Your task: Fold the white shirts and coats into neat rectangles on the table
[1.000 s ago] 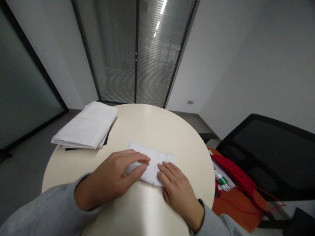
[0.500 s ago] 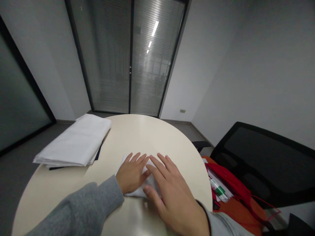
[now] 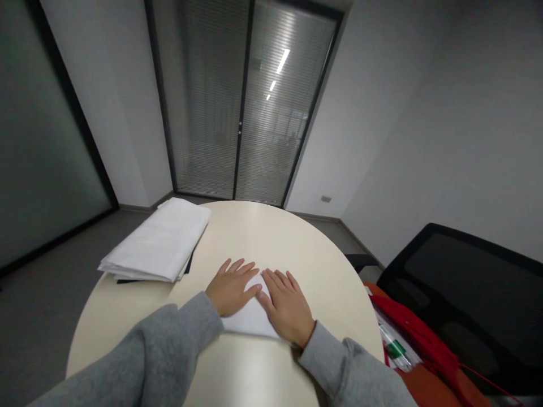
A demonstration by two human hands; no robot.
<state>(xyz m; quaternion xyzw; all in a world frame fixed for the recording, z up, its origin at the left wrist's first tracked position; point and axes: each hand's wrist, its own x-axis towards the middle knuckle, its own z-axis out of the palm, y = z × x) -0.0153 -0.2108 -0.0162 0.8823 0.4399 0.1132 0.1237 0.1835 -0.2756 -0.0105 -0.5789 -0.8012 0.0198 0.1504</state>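
A small white folded piece [image 3: 251,320], cloth or paper, lies flat on the round cream table [image 3: 263,232]. My left hand [image 3: 231,288] rests palm down on its left side, fingers stretched out and slightly spread. On its right side lies my right hand [image 3: 291,305], also palm down with the fingers extended. The two thumbs meet or nearly meet over the middle of the white piece. Much of it is covered by my hands; its front edge and centre show between them.
A folded stack of white cloth [image 3: 156,240] lies at the table's left edge, with something dark under it. To the right stands a black mesh chair [image 3: 466,282]; a red bag [image 3: 419,333] and a clear package with green [image 3: 396,347] are on its orange seat.
My right hand has come down from above the white piece and now lies flat on it. My left hand stays on the left side. The camera view has shifted left.
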